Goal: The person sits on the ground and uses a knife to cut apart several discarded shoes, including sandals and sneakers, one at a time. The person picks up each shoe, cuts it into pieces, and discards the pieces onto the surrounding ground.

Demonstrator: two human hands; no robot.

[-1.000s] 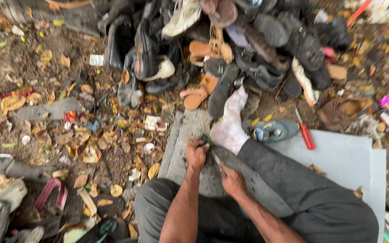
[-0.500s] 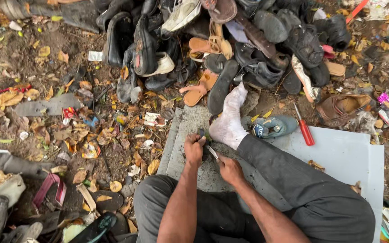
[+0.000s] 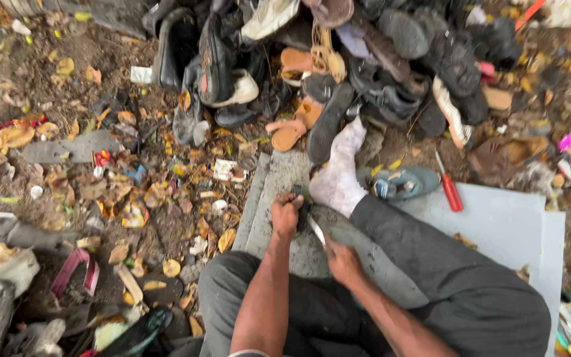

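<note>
Right hand (image 3: 343, 261) closed around a knife (image 3: 316, 231), blade pointing up and left. Left hand (image 3: 285, 213) just past it, gripping a small dark piece (image 3: 301, 196) pressed on the grey stone slab (image 3: 279, 178). White-socked foot (image 3: 338, 178) beside them. Red-handled tool (image 3: 451, 188) off to the right. Big pile of old shoes (image 3: 338, 59) farthest away.

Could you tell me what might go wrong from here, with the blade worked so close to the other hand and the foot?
The blade in the right hand points toward the left hand, which holds a small dark piece on the stone slab; a slip could cut those fingers. The socked foot lies right beside the work, so it may be nicked too.
</note>
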